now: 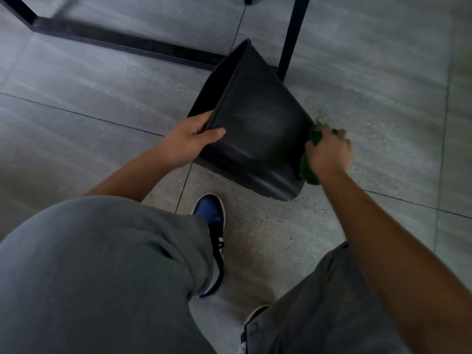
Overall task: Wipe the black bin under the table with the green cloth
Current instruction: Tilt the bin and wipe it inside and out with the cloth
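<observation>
The black bin (pixel 258 129) is tipped on its side above the grey tiled floor (pixel 370 85), mouth facing away left, beside a black table leg (pixel 291 39). The left hand (pixel 189 143) grips the bin's rim, thumb on the outer wall, fingers inside. The right hand (pixel 329 152) is closed around the green cloth (pixel 310 159), pressing it against the bin's base end. A blue shoe (pixel 213 226) stands just below the bin.

This looks like an office or work room, but it is hard to be sure. The floor (pixel 102 103) has big grey tiles, and a black metal table frame (pixel 122 42) stands on it.
</observation>
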